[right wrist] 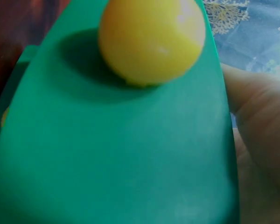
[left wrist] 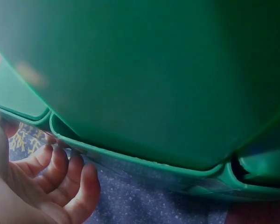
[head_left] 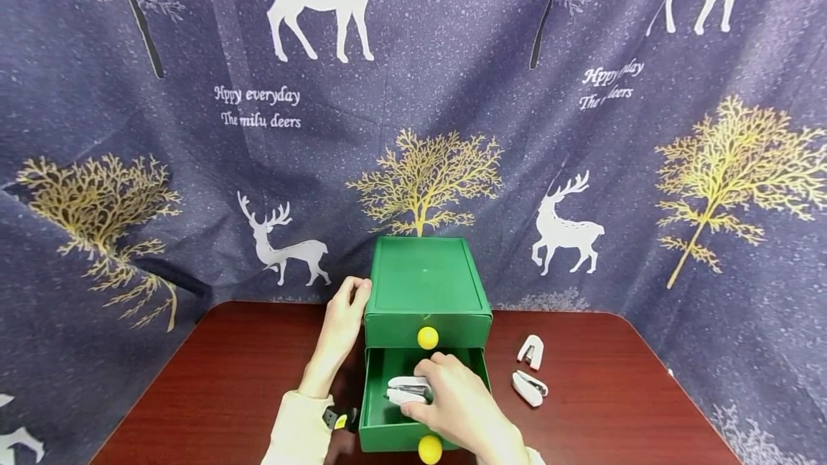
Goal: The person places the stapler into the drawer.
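A green drawer cabinet (head_left: 423, 275) stands on the table, its lower drawer (head_left: 394, 438) pulled out. My right hand (head_left: 461, 404) reaches into that drawer and grips a small white stapler (head_left: 405, 383) between thumb and fingers. In the right wrist view the drawer front (right wrist: 116, 154) and its yellow knob (right wrist: 151, 39) cover most of the right hand, and the stapler is hidden. Against the cabinet's left side, near the top, rests my left hand (head_left: 342, 321). Its fingers (left wrist: 86, 186) are loosely bent beside the green wall and hold nothing.
To the right of the cabinet, two more white staplers lie on the brown table (head_left: 601, 393): one farther back (head_left: 531, 351) and one nearer (head_left: 530, 388). The upper drawer (head_left: 394, 330) is closed, with a yellow knob (head_left: 428, 338). A patterned cloth (head_left: 439, 92) hangs behind.
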A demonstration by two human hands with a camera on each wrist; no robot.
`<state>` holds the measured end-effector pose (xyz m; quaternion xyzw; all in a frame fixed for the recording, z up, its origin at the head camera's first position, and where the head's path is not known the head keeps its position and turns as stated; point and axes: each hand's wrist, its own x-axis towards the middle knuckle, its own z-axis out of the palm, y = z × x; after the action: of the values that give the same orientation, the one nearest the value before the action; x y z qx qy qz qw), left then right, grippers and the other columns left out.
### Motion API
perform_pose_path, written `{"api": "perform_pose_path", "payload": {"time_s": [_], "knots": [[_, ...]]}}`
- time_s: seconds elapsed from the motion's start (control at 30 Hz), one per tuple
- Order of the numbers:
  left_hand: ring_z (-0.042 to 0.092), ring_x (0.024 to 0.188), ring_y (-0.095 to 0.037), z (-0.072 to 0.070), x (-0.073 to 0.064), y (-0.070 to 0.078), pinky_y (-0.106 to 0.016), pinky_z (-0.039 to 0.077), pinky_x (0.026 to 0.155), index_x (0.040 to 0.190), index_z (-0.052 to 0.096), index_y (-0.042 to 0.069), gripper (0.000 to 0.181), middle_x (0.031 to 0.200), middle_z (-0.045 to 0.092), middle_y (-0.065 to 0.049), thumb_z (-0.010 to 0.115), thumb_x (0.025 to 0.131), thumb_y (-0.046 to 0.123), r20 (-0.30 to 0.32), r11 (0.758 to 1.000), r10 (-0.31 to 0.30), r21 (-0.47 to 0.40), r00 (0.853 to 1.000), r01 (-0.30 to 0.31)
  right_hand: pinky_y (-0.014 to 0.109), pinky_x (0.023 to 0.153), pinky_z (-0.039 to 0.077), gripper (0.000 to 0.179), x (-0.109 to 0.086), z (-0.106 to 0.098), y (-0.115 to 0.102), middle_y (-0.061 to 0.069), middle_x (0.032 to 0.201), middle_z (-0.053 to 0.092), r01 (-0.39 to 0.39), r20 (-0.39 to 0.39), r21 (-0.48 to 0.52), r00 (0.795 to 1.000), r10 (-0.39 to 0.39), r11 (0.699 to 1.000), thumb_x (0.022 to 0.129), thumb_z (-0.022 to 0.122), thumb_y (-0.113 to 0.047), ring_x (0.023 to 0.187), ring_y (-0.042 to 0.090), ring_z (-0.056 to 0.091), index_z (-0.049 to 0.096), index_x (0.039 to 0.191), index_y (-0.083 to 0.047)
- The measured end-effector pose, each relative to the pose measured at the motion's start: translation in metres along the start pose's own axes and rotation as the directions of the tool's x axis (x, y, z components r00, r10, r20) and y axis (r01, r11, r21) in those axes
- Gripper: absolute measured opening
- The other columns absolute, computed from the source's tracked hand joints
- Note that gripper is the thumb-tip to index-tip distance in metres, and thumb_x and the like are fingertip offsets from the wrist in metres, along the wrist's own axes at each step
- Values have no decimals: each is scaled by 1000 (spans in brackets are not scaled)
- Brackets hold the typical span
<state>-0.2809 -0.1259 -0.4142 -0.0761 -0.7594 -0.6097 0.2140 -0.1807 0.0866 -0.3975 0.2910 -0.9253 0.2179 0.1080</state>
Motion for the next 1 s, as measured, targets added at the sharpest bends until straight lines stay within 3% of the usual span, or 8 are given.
{"api": "perform_pose_path", "payload": {"time_s": [0.27,0.57,0.67,0.83,1.0], "knots": [[55,65,-18,-3,-1,4,-29,49,61,98,60,8,26,74,52,-4,53,102,33,9,999,-48,-11,999,48,29,56,42,28,18,12,-10,-10,74,52,-108,118,21,987,105,994,76,80,-39,64,8,47,64,85,-18],[54,67,-15,-7,-15,42,-27,49,62,97,58,3,21,75,53,-3,50,104,21,20,999,-35,9,999,35,31,51,41,26,30,19,-15,-8,65,49,-145,174,-44,973,150,989,73,82,-33,57,12,47,59,76,-20],[54,68,-15,-5,-11,32,-28,49,62,97,59,4,21,76,53,-3,51,104,23,16,999,-45,6,999,45,32,51,42,25,31,21,-14,-9,67,51,-140,184,-69,971,150,988,73,82,-32,59,12,48,61,78,-20],[56,69,-17,-1,0,2,-29,50,62,99,60,8,26,77,53,-3,52,103,32,15,998,-49,-23,999,50,33,55,44,25,32,24,-11,-10,74,56,-138,217,-74,964,151,988,73,83,-32,63,12,51,65,85,-21],[56,67,-17,-1,0,-2,-29,50,62,99,60,10,31,74,52,-3,53,101,40,18,999,-25,-20,1000,26,33,56,45,28,33,24,-11,-10,78,58,-149,236,-64,958,160,987,73,84,-35,66,12,52,67,90,-22]]}}
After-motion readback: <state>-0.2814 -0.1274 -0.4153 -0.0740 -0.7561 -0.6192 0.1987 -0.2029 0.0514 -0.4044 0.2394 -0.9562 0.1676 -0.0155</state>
